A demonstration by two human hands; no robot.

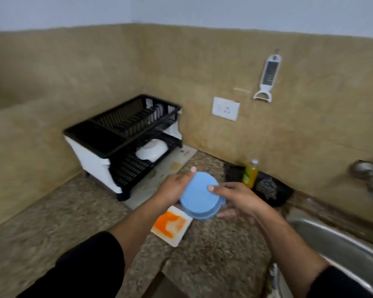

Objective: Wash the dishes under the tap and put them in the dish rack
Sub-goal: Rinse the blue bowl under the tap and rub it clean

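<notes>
You're approx midway: a white bowl (152, 150) sits in the dish rack (108, 145) lower tier, yr left hand (174, 188) & right hand (235, 198) both grip the upturned blue bowl (199, 196) over the counter (213, 254) btw sink (340, 241) & rack, and the orange-smeared square plate (171, 225) looks unwashed.

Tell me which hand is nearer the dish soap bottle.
Right. The right hand grips the blue bowl just left of and below the dish soap bottle; the left hand grips the bowl's opposite side, farther away.
</notes>
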